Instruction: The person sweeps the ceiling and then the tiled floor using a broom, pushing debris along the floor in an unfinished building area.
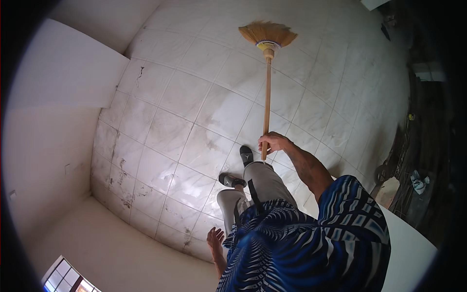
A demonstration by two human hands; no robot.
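My right hand (pixel 273 142) is closed around the upper end of the wooden handle of a straw broom (pixel 267 95). The handle runs away from me, and the fanned straw head (pixel 268 33) is at the far end, over the tiled floor; whether the bristles press on the tiles is hard to tell. Down by my left hip, my left hand (pixel 215 237) hangs with nothing in it, its fingers slightly apart and curled. Below are my feet in dark slide sandals (pixel 246 154), standing on the tiles.
White marbled floor tiles (pixel 171 95) bear dark dirt patches (pixel 124 179) near the left wall. A dark strand of debris (pixel 141 71) lies further off. A pale wall (pixel 65 146) bounds the left, with a barred window (pixel 67 275) below. Clutter with a crumpled plastic bag (pixel 419 181) lines the right.
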